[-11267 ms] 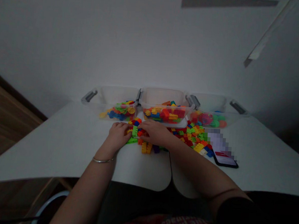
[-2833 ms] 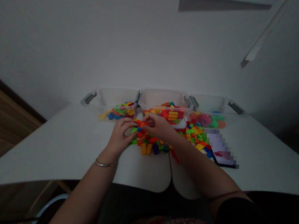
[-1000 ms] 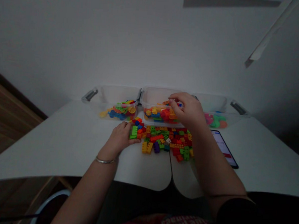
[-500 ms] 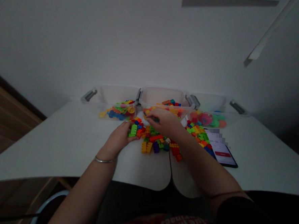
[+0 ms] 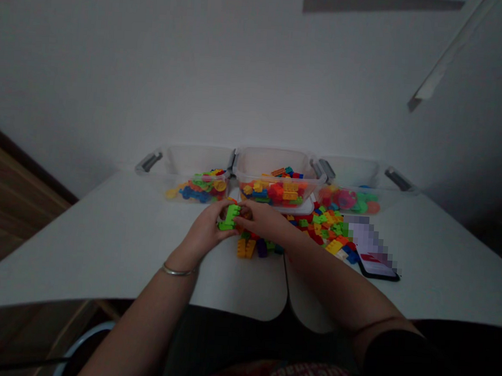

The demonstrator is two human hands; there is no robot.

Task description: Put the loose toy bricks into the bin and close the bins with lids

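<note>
Between my two hands sits a light green toy building brick (image 5: pixel 231 216), tilted with its studs toward the right. My left hand (image 5: pixel 208 226) curls around its left side, thumb below and fingers above. From the right, the fingers of my right hand (image 5: pixel 261 216) press against the same brick; whether they hold a further small piece is hidden. Just below the hands lie yellow bricks (image 5: pixel 246 248) and a purple brick (image 5: pixel 261 247). My right hand and forearm cover part of the loose brick pile (image 5: pixel 327 229).
Three clear plastic bins stand along the wall: a left bin (image 5: pixel 200 151) with colourful pieces, a middle bin (image 5: pixel 274 155) with bricks, a right bin (image 5: pixel 352 166) with round pieces. A phone (image 5: pixel 369 246) lies right of the pile. The white tabletop (image 5: pixel 245 290) has a seam.
My right hand has come down and toward me from in front of the middle bin to meet my left hand at the green brick. The green brick has turned and moved slightly right.
</note>
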